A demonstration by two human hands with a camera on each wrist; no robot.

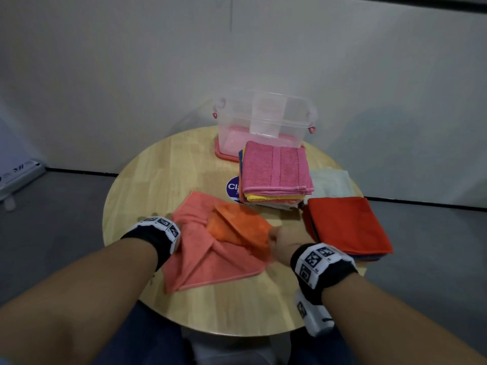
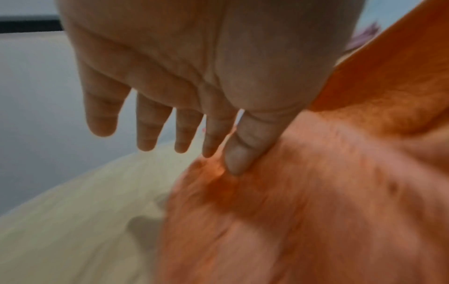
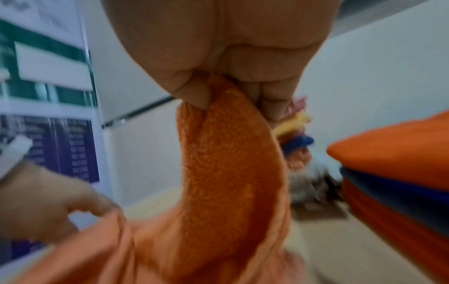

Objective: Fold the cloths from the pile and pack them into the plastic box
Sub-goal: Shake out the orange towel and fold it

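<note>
We see the salmon-orange cloth (image 1: 210, 255) crumpled on the tabletop (image 1: 163, 167) between both hands. Our right hand (image 1: 283, 242) pinches its raised corner; our left hand (image 2: 194, 76) pinches its left edge, other fingers (image 2: 145, 124) spread.

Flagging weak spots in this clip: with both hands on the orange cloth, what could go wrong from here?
The left hand holds the orange cloth only by a thumb-and-forefinger pinch, so its edge could slip. The right hand works close beside the red stack, which overhangs the table edge and might get knocked off.
</note>
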